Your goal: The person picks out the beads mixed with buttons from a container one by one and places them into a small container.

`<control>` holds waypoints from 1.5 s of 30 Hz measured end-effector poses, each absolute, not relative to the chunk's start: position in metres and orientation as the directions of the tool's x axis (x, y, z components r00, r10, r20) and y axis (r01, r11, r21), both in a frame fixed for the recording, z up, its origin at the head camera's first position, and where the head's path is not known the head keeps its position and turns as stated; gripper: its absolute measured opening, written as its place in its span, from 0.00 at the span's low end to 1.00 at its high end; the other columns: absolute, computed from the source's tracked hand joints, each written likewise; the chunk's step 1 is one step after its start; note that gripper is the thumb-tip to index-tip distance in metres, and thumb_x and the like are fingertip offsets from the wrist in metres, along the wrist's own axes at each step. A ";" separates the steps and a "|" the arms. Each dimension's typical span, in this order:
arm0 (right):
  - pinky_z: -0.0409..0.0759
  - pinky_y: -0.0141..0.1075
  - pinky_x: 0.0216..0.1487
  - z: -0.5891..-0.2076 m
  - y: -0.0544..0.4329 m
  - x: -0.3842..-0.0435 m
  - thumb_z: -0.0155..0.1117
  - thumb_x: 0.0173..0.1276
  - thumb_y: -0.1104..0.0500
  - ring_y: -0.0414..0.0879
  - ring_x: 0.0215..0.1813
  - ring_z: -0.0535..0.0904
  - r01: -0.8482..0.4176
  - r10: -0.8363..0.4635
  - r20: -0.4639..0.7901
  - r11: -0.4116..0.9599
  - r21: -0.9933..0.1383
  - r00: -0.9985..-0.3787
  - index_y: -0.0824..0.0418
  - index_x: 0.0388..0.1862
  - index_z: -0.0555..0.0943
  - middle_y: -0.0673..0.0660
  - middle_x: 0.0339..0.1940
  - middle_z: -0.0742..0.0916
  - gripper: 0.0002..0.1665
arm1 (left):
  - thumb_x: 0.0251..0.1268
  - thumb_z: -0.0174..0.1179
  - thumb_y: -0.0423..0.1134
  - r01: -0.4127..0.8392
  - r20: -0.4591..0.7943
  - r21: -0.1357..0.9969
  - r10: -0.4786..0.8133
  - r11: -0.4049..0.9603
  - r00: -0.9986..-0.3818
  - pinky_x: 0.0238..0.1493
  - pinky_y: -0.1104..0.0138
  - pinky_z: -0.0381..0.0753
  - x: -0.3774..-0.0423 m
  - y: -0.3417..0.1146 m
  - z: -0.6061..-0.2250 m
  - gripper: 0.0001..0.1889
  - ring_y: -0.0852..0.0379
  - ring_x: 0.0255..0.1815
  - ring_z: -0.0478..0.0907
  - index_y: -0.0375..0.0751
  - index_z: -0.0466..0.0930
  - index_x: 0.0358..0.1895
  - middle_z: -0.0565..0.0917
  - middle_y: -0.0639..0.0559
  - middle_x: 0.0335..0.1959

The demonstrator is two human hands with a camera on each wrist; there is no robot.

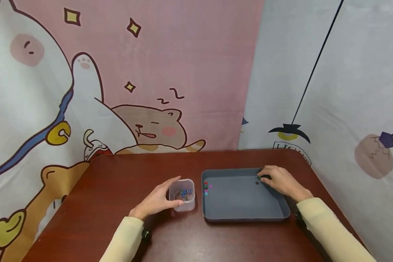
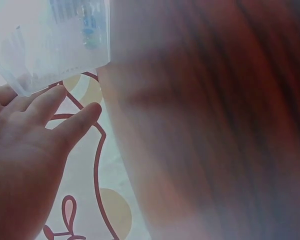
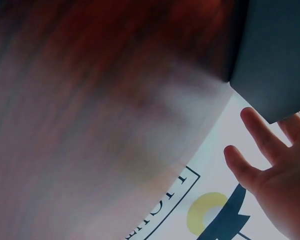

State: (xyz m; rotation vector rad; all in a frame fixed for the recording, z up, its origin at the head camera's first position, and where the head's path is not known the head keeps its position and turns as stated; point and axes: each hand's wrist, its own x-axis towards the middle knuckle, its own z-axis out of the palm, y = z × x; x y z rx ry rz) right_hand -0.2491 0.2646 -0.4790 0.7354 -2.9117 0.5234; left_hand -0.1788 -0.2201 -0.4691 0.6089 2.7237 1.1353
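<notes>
A small clear plastic container [image 1: 185, 207] stands left of a grey tray [image 1: 239, 219], with several small blue and green beads [image 1: 185, 193] inside. My left hand [image 1: 158, 198] holds it from the left, thumb on the near side and fingers round the far side. In the left wrist view the fingertips reach behind the container [image 2: 55, 45]. My right hand [image 1: 281, 181] is over the tray's far right part, fingers bent down. A small green bead [image 1: 259, 177] shows right at the fingertips, and a dark bead [image 1: 257, 183] lies just below them. I cannot tell whether they pinch anything.
Along the tray's left wall lies a short column of small coloured beads [image 1: 206, 187], with a single pink ring [image 1: 211, 186] beside it. Everything stands on a dark reddish-brown table [image 1: 134, 174]. A cartoon-printed cloth [image 1: 199, 72] hangs behind the table's far edge.
</notes>
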 end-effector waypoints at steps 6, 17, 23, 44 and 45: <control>0.80 0.60 0.57 -0.479 0.264 -0.247 0.75 0.66 0.63 0.64 0.59 0.82 -0.488 -0.459 0.166 0.825 -0.284 -0.873 0.61 0.49 0.90 0.62 0.53 0.87 0.13 | 0.56 0.74 0.63 0.323 0.039 0.700 0.418 0.637 -0.908 0.72 0.42 0.67 -0.178 -0.220 -0.469 0.52 0.47 0.74 0.68 0.47 0.61 0.81 0.68 0.49 0.77; 0.81 0.59 0.55 -0.473 0.267 -0.251 0.75 0.65 0.65 0.63 0.58 0.82 -0.512 -0.477 0.185 0.815 -0.273 -0.859 0.60 0.46 0.91 0.62 0.51 0.88 0.10 | 0.55 0.75 0.61 0.327 0.050 0.699 0.413 0.636 -0.909 0.72 0.42 0.68 -0.185 -0.216 -0.464 0.51 0.46 0.72 0.70 0.48 0.62 0.81 0.69 0.49 0.76; 0.80 0.60 0.56 -0.472 0.271 -0.249 0.75 0.66 0.65 0.65 0.59 0.81 -0.515 -0.484 0.174 0.810 -0.281 -0.857 0.59 0.45 0.91 0.62 0.51 0.88 0.09 | 0.56 0.74 0.63 0.329 0.032 0.690 0.427 0.645 -0.904 0.72 0.44 0.68 -0.185 -0.214 -0.466 0.52 0.48 0.72 0.69 0.48 0.61 0.81 0.68 0.50 0.77; 0.81 0.61 0.54 -0.446 0.271 -0.234 0.70 0.70 0.65 0.68 0.68 0.75 -0.509 -0.417 0.300 0.767 -0.391 -0.858 0.61 0.51 0.89 0.67 0.60 0.85 0.12 | 0.56 0.74 0.62 0.312 0.023 0.695 0.413 0.648 -0.910 0.72 0.43 0.68 -0.182 -0.220 -0.470 0.51 0.46 0.71 0.70 0.49 0.62 0.81 0.69 0.48 0.76; 0.81 0.61 0.53 -0.444 0.271 -0.234 0.70 0.70 0.65 0.68 0.67 0.76 -0.509 -0.407 0.317 0.766 -0.393 -0.857 0.61 0.51 0.89 0.68 0.60 0.85 0.12 | 0.56 0.74 0.62 0.316 0.026 0.691 0.414 0.650 -0.910 0.71 0.42 0.68 -0.184 -0.221 -0.469 0.51 0.46 0.71 0.70 0.48 0.62 0.81 0.69 0.47 0.76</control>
